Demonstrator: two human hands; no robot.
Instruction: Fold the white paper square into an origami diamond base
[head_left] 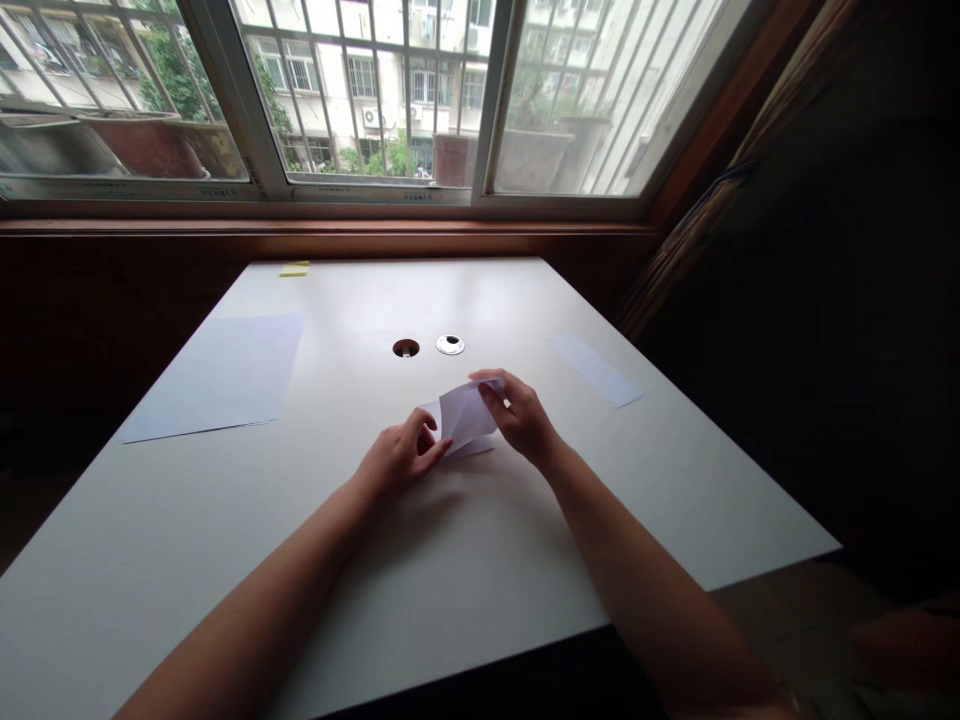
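Observation:
A small folded sheet of white paper (465, 415) is held between my two hands, just above the middle of the white table (450, 560). My left hand (405, 447) pinches its lower left side, thumb in front and fingers curled behind. At the upper right corner, my right hand (517, 412) grips the paper between thumb and fingers. One flap stands raised and tilted, while a lower layer lies close to the tabletop. The left fingers hide part of the paper's left end.
Large white sheets (225, 370) lie at the table's left. A paper strip (598, 370) rests at the right. Near the middle are a round cable hole (406, 348) and its loose-looking round cover (450, 345). Yellow sticky notes (294, 269) sit at the far edge, below a barred window (360, 90).

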